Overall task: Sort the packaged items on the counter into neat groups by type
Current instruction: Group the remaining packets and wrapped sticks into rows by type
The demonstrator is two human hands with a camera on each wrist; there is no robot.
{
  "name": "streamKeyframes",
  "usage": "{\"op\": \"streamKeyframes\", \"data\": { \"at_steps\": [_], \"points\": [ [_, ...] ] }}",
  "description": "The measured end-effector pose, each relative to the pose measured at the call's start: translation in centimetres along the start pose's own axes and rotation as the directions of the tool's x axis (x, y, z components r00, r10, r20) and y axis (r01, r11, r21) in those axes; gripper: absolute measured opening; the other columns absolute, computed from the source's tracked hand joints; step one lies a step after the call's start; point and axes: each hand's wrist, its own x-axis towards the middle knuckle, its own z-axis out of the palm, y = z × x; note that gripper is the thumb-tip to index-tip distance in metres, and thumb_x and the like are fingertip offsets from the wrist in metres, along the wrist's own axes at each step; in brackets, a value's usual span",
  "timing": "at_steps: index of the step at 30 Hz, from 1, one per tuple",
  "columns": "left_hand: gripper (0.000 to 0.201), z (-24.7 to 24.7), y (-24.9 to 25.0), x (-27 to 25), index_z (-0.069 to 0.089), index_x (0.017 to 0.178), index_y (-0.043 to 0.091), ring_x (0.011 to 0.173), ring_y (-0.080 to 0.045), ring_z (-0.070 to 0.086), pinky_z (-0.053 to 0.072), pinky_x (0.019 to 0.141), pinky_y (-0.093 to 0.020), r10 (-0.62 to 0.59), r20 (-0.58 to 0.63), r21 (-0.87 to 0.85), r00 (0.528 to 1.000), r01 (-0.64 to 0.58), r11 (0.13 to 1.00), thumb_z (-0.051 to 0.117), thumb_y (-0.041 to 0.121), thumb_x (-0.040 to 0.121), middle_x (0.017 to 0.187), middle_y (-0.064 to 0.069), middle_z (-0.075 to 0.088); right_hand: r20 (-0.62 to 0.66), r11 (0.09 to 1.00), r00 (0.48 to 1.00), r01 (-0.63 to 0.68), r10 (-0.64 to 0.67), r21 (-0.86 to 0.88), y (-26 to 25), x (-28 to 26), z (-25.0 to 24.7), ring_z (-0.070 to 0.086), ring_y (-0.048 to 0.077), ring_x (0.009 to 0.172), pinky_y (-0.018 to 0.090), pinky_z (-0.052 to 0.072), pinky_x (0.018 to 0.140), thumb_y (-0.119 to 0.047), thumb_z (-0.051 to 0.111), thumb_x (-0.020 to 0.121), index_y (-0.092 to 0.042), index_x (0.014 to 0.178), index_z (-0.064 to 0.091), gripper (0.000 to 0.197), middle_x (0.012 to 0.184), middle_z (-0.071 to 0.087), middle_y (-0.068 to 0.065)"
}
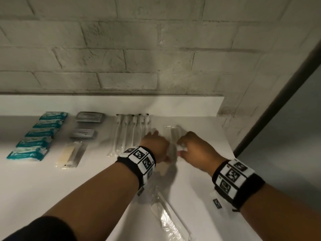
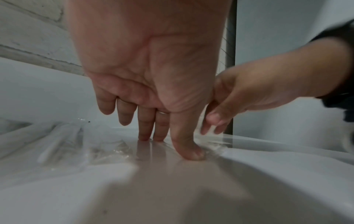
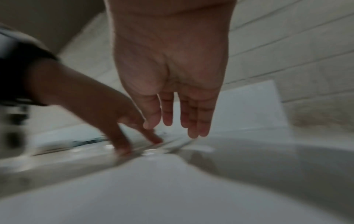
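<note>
A clear-wrapped packet [image 1: 173, 134] lies on the white counter [image 1: 52, 188] near its right end, between my two hands. My left hand [image 1: 154, 143] presses straight fingertips [image 2: 145, 136] and the thumb onto the clear plastic [image 2: 212, 142]. My right hand [image 1: 187, 145] hovers just right of it, fingers [image 3: 193, 128] straight and pointing down, tips at the wrapper's edge [image 3: 153, 151]. Neither hand is curled round anything. Left of the hands lies a row of wrapped toothbrushes [image 1: 132, 133]. Another clear pack [image 1: 169, 220] lies near me under my forearms.
Sorted rows sit at the left: several teal packets [image 1: 38, 136], two grey packets [image 1: 86, 124], a yellowish comb pack [image 1: 71, 153]. A brick wall [image 1: 156, 49] backs the counter. The counter's right edge [image 1: 231, 146] is close to my right hand.
</note>
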Motion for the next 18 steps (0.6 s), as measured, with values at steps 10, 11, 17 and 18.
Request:
{"op": "streamKeyframes", "data": {
  "at_steps": [10, 11, 17, 18],
  "points": [
    [0.072, -1.1, 0.3, -0.9, 0.045, 0.141, 0.017, 0.140, -0.028, 0.029, 0.030, 0.110, -0.039, -0.019, 0.051, -0.001, 0.999, 0.019, 1.000, 0.062, 0.056, 0.083, 0.152, -0.010, 0.035, 0.517, 0.951, 0.851, 0.227, -0.089, -0.209, -6.2, -7.1, 2.7, 0.060, 0.021, 0.076, 0.029, 0.044, 0.064, -0.061, 0.067, 0.073, -0.016, 0.099, 0.061, 0.052, 0.089, 0.064, -0.001],
    [0.072, -1.1, 0.4, -0.9, 0.044, 0.141, 0.017, 0.140, -0.028, 0.029, 0.030, 0.110, -0.039, -0.020, 0.051, -0.005, 0.998, 0.021, 1.000, 0.062, 0.056, 0.083, 0.152, -0.011, 0.035, 0.511, 0.954, 0.856, 0.217, -0.082, -0.209, -6.1, -6.9, 2.8, 0.061, 0.022, 0.081, 0.030, 0.044, 0.066, -0.057, 0.069, 0.075, -0.016, 0.104, 0.062, 0.051, 0.094, 0.066, 0.000],
    [0.072, -1.2, 0.5, -1.2, 0.041, 0.143, 0.016, 0.140, -0.028, 0.029, 0.029, 0.111, -0.037, -0.023, 0.047, 0.008, 0.999, 0.023, 1.000, 0.060, 0.054, 0.085, 0.152, -0.012, 0.034, 0.561, 0.992, 0.825, -0.115, 0.065, 0.054, -4.0, -5.3, 2.3, 0.052, 0.018, 0.045, 0.021, 0.042, 0.046, -0.028, 0.068, 0.086, -0.003, 0.099, 0.060, 0.029, 0.067, 0.062, 0.010],
    [0.072, -1.2, 0.5, -1.2, 0.041, 0.143, 0.016, 0.140, -0.028, 0.029, 0.029, 0.110, -0.037, -0.022, 0.047, 0.011, 0.999, 0.022, 1.000, 0.060, 0.055, 0.084, 0.152, -0.012, 0.035, 0.562, 0.973, 0.820, -0.203, 0.107, 0.110, -3.5, -5.2, 1.9, 0.050, 0.018, 0.044, 0.022, 0.042, 0.045, -0.025, 0.067, 0.087, -0.005, 0.095, 0.057, 0.023, 0.064, 0.059, 0.010]
  ]
}}
